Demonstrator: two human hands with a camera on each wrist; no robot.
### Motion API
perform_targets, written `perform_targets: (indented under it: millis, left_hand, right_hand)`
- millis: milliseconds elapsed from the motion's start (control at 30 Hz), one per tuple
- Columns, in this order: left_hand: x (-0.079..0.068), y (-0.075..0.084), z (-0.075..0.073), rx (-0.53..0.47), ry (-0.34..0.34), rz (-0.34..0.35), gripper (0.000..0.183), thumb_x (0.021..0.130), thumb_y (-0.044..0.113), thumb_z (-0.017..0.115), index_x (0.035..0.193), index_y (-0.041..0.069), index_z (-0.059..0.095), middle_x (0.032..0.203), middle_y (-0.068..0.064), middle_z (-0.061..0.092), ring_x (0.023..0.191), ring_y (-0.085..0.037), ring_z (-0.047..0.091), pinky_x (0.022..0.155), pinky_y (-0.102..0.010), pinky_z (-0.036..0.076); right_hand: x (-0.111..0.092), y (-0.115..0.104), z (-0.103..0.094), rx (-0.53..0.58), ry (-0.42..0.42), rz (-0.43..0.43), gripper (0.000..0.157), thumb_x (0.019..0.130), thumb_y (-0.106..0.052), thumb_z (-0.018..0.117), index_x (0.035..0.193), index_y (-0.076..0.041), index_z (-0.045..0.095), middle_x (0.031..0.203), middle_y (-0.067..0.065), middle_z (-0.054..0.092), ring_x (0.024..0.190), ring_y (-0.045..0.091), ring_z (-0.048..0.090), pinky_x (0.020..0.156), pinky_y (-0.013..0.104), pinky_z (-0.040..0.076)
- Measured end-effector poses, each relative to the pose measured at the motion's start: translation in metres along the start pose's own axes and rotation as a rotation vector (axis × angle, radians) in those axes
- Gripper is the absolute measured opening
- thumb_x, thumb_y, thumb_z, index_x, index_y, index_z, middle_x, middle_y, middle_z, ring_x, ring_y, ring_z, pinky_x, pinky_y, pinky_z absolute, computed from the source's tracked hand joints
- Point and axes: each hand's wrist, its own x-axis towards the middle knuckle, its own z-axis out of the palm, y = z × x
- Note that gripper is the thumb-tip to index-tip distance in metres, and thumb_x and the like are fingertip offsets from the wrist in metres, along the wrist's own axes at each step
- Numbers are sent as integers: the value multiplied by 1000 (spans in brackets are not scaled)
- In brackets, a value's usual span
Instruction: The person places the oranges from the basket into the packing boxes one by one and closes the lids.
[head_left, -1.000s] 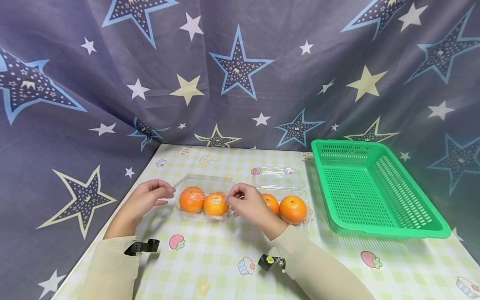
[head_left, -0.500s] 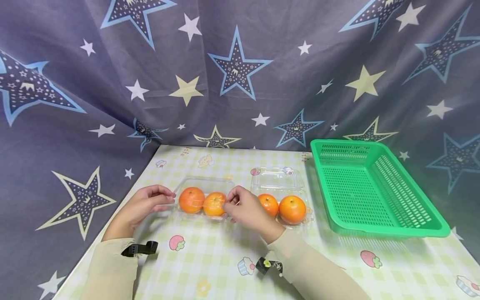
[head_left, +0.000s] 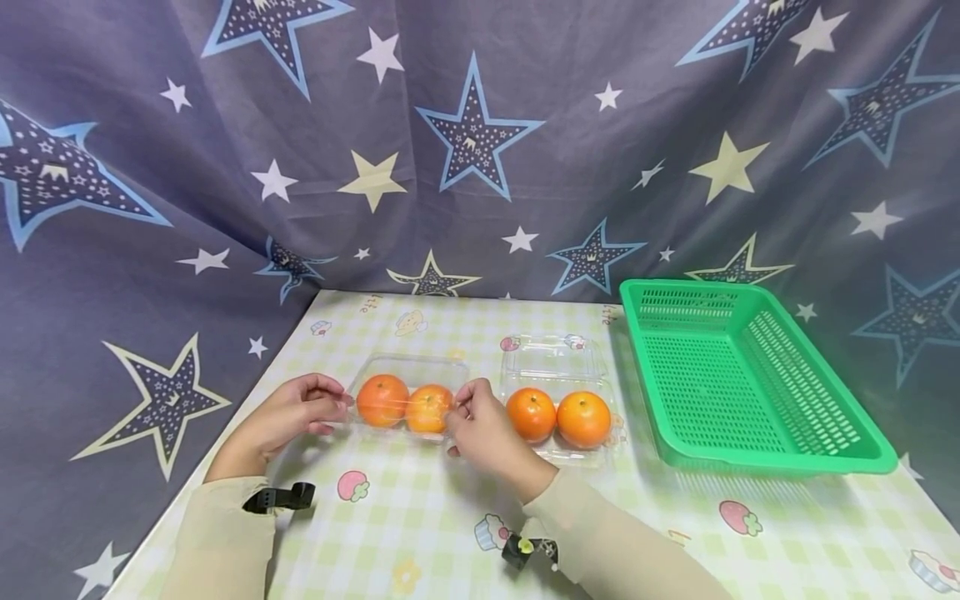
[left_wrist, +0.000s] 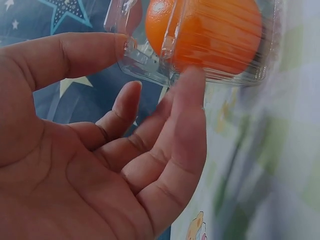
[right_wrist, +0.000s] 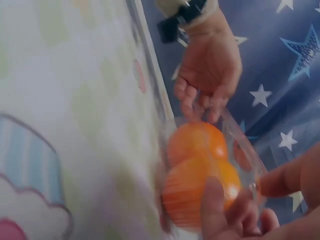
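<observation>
A clear plastic clamshell container [head_left: 405,362] holds two oranges [head_left: 382,400] side by side, its lid partly lowered over them. At its left end, my left hand [head_left: 303,412] pinches the lid's edge; the left wrist view shows thumb and finger [left_wrist: 190,95] at the corner beside an orange [left_wrist: 215,35]. My right hand [head_left: 480,425] pinches the lid's right corner, and in the right wrist view its fingers [right_wrist: 212,205] come in front of the oranges [right_wrist: 197,170]. Just right of that hand lies a second clear container [head_left: 555,360], lid folded back, with two more oranges [head_left: 583,419].
A green plastic basket [head_left: 656,417] with slotted walls stands on the right of the table. The checked tablecloth [head_left: 420,533] carries printed fruit and cupcakes. A dark star-patterned curtain [head_left: 480,225] hangs behind the table and along its left side.
The lid's front edge has come down over the oranges between both hands. My right hand has moved slightly down toward me, uncovering more of the second container's left orange.
</observation>
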Motion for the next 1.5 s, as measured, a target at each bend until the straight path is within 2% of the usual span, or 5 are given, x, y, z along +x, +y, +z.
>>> perform_targets:
  millis: [167, 333, 900, 1267, 1500]
  left_hand:
    - [0, 1, -1, 8, -38, -15, 48, 96, 5, 62, 133, -13, 37, 111, -13, 71, 93, -17, 75, 72, -36, 60]
    - [1, 1, 0, 31, -38, -53, 53, 96, 5, 59, 139, -14, 35, 109, -14, 68, 92, -19, 74, 71, -34, 60]
    - [0, -3, 0, 3, -64, -113, 52, 94, 3, 57, 139, -14, 36, 101, -17, 69, 84, -19, 70, 69, -32, 59]
    - [1, -12, -1, -74, -80, -156, 44, 98, 7, 56, 133, -8, 34, 90, -13, 73, 76, -20, 74, 68, -34, 60]
    - [2, -15, -4, -73, -139, -176, 23, 100, 9, 54, 114, -10, 55, 85, -8, 72, 72, -17, 74, 66, -34, 61]
  right_hand:
    - [-2, 4, 8, -36, 78, -15, 28, 96, -6, 59, 119, -1, 43, 82, 2, 49, 62, 13, 51, 55, 24, 46]
    - [-5, 9, 13, -100, 153, -16, 32, 94, -7, 61, 120, -1, 44, 81, 1, 44, 64, 13, 45, 56, 23, 39]
    - [-6, 17, 25, -21, 149, 35, 22, 96, -8, 58, 111, -3, 42, 81, 1, 40, 66, 14, 44, 57, 24, 37]
    - [-9, 18, 30, 156, 121, 203, 17, 98, -15, 53, 103, -6, 41, 83, 5, 44, 53, 18, 49, 49, 28, 51]
    - [-9, 18, 31, 205, 111, 239, 18, 98, -17, 52, 104, -8, 37, 69, 2, 40, 53, 17, 45, 45, 28, 52]
